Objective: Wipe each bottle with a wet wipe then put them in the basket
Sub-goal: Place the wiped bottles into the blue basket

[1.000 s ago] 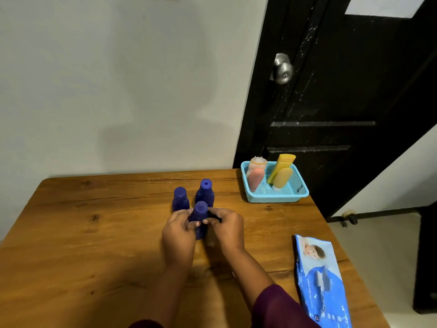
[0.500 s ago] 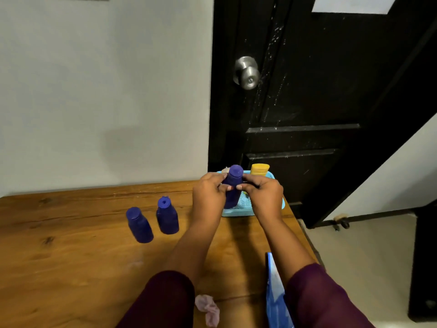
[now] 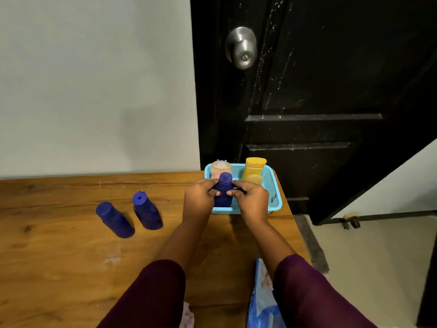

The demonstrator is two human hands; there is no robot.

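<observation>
My left hand [image 3: 198,200] and my right hand [image 3: 251,201] both grip a dark blue bottle [image 3: 223,189], holding it upright inside the near part of the light blue basket [image 3: 275,197]. Behind it in the basket stand a pale pink bottle [image 3: 220,169] and a yellow bottle [image 3: 254,170]. Two more dark blue bottles stand on the wooden table [image 3: 59,256] to the left: one [image 3: 114,219] nearer me, the other [image 3: 147,211] just right of it. A used pinkish wipe [image 3: 188,316] shows between my sleeves at the bottom edge.
The blue pack of wet wipes [image 3: 262,301] lies at the table's near right edge, partly under my right sleeve. A black door with a metal knob [image 3: 241,47] stands right behind the basket. The table's right edge drops to the floor [image 3: 369,268].
The blue bottle went from the table's middle, beside the other two, rightwards to the basket, held in both hands; since half a second ago it has sunk lower into the basket. The view followed right.
</observation>
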